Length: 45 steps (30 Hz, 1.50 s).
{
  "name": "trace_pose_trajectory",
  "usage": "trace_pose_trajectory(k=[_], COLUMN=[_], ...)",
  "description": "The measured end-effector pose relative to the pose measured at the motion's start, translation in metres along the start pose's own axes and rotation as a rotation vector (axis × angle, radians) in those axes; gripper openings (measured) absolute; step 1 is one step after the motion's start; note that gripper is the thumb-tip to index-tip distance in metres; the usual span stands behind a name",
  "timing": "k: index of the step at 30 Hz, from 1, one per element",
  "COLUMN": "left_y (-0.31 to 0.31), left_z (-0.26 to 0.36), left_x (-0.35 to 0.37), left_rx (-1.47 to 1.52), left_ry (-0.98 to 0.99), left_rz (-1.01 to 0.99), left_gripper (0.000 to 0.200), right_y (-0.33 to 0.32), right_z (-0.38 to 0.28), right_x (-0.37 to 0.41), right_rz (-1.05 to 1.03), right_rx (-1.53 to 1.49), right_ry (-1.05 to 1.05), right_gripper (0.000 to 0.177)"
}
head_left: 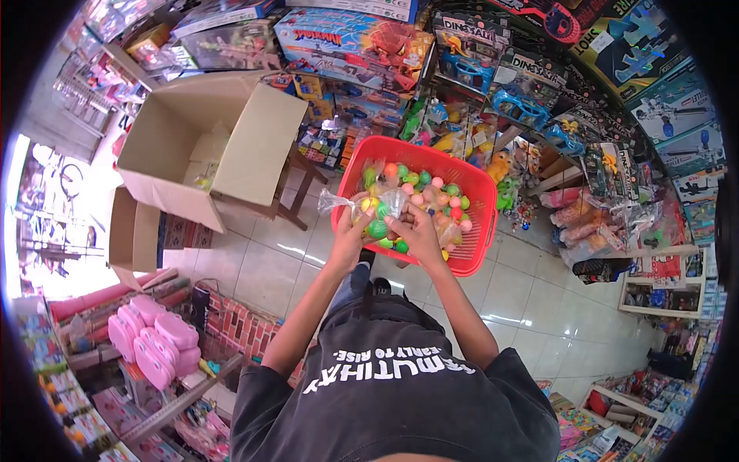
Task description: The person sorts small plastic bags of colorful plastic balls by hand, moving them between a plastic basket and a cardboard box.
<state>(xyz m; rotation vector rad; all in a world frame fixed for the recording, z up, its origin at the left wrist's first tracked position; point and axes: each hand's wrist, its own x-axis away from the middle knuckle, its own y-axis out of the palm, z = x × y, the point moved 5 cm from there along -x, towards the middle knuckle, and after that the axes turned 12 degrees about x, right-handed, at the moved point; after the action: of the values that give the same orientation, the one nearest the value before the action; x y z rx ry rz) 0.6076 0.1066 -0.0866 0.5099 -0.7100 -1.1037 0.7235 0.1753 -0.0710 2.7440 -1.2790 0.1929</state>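
The left hand [352, 231] and right hand [416, 231] are both closed around a clear bag [379, 209] of coloured balls at the centre of the frame. The bag is held over the near edge of a red basket [483, 223] filled with more balls. An open cardboard box [192, 138] stands at upper left. Pink cases [154, 343] lie at lower left, and toy boxes [346, 35] line the top.

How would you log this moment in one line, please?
left hand + right hand: grip bag | bag: at basket edge | basket: balls
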Motion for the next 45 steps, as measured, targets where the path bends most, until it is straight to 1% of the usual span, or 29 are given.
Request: trace_pose_trajectory(k=[3,5,7,8,10,11,13,14,17,18,19,21,22,25,27,28,29,31,35,38,39,41,42,43,45], left_y=[0.002,-0.004,-0.012,-0.017,-0.028,-0.035,-0.045,-0.050,-0.066,-0.073,-0.080,-0.101,-0.112,-0.138,-0.156,-0.167,-0.180,-0.203,-0.229,-0.248,-0.257,-0.272,-0.279,-0.285,-0.295], left_z=[-0.001,0.001,0.005,0.008,0.016,0.019,0.029,0.034,0.048,0.054,0.061,0.074,0.082,0.115,0.141,0.151,0.159,0.177,0.216,0.238,0.246,0.263,0.271,0.282,0.300], left_x=[0.029,0.046,0.062,0.070,0.084,0.090,0.102,0.108,0.123,0.127,0.131,0.137,0.141,0.154,0.159,0.163,0.165,0.167,0.177,0.185,0.186,0.190,0.191,0.190,0.186], left_rx=[0.010,0.042,0.073,0.102,0.137,0.159,0.188,0.186,0.188,0.188,0.187,0.150,0.110,0.139,0.112,0.086,0.086,0.116,0.070,-0.022,-0.021,-0.046,-0.047,-0.061,-0.072], left_ry=[0.040,0.066,0.091,0.108,0.138,0.135,0.142,0.143,0.166,0.175,0.182,0.185,0.175,0.201,0.201,0.186,0.182,0.202,0.231,0.181,0.184,0.229,0.226,0.250,0.269], left_rz=[-0.007,0.050,0.102,0.133,0.173,0.189,0.207,0.219,0.249,0.259,0.267,0.272,0.273,0.255,0.263,0.272,0.275,0.279,0.293,0.286,0.290,0.300,0.302,0.293,0.281], left_gripper=[0.046,0.047,0.049,0.049,0.050,0.051,0.052,0.052,0.054,0.055,0.055,0.052,0.049,0.043,0.042,0.042,0.042,0.039,0.037,0.036,0.036,0.037,0.037,0.037,0.038], right_y=[0.011,0.022,0.035,0.042,0.056,0.062,0.076,0.082,0.114,0.125,0.136,0.163,0.176,0.222,0.255,0.270,0.285,0.310,0.352,0.372,0.378,0.388,0.392,0.395,0.395], right_z=[0.004,0.003,-0.001,-0.003,-0.010,-0.010,-0.017,-0.022,-0.052,-0.049,-0.051,-0.066,-0.066,-0.065,-0.065,-0.067,-0.067,-0.069,-0.079,-0.088,-0.091,-0.099,-0.102,-0.103,-0.103], right_x=[0.016,0.025,0.031,0.033,0.038,0.038,0.035,0.034,0.037,0.034,0.031,0.028,0.025,0.013,0.007,0.004,0.000,-0.008,-0.022,-0.035,-0.038,-0.047,-0.051,-0.058,-0.074], right_rz=[-0.094,-0.171,-0.283,-0.304,-0.378,-0.394,-0.427,-0.439,-0.422,-0.386,-0.399,-0.402,-0.410,-0.473,-0.503,-0.483,-0.483,-0.447,-0.475,-0.394,-0.398,-0.386,-0.325,-0.324,-0.307], right_rx=[0.006,0.000,-0.032,-0.029,0.033,0.037,0.305,0.311,0.646,0.592,0.593,0.781,0.778,0.759,0.666,0.685,0.683,0.771,0.748,0.746,0.744,0.749,0.724,0.725,0.703], right_ry=[0.009,0.007,-0.027,-0.029,-0.121,-0.122,-0.271,-0.275,-0.505,-0.447,-0.454,-0.670,-0.677,-0.655,-0.636,-0.634,-0.629,-0.685,-0.680,-0.766,-0.768,-0.657,-0.680,-0.677,-0.610], right_gripper=[0.015,0.016,0.017,0.017,0.024,0.024,0.034,0.034,0.036,0.036,0.036,0.035,0.035,0.034,0.031,0.027,0.027,0.026,0.027,0.028,0.028,0.028,0.026,0.026,0.024])
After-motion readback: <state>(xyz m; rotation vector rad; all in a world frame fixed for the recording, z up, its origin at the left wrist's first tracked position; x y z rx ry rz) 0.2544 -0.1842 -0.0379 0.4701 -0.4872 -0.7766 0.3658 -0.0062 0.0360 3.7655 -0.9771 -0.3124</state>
